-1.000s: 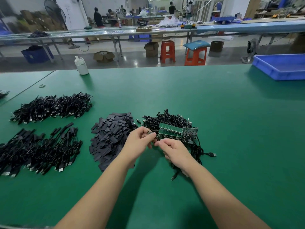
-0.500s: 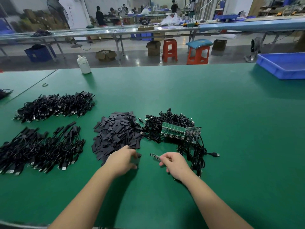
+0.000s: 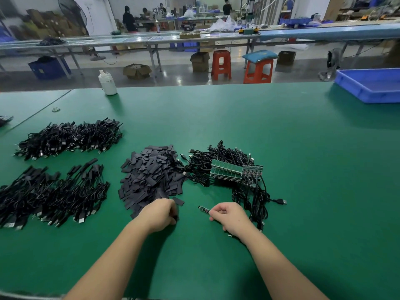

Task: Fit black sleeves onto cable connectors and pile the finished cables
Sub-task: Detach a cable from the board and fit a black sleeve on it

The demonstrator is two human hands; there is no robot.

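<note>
Single head-worn wide-angle view, looking forward and down, close over the green table (image 3: 281,169), both forearms entering from the frame's bottom, workshop across the top

Even, fairly dim overhead light falls on the green table (image 3: 281,159), and the forearms cast soft shadows on it near the front edge. Pale glare shines on the polished floor (image 3: 179,77) beyond the table's far edge. Wide-angle distortion bends the far benches, and the cable pile (image 3: 43,195) at the left edge looks slightly smeared.
</note>
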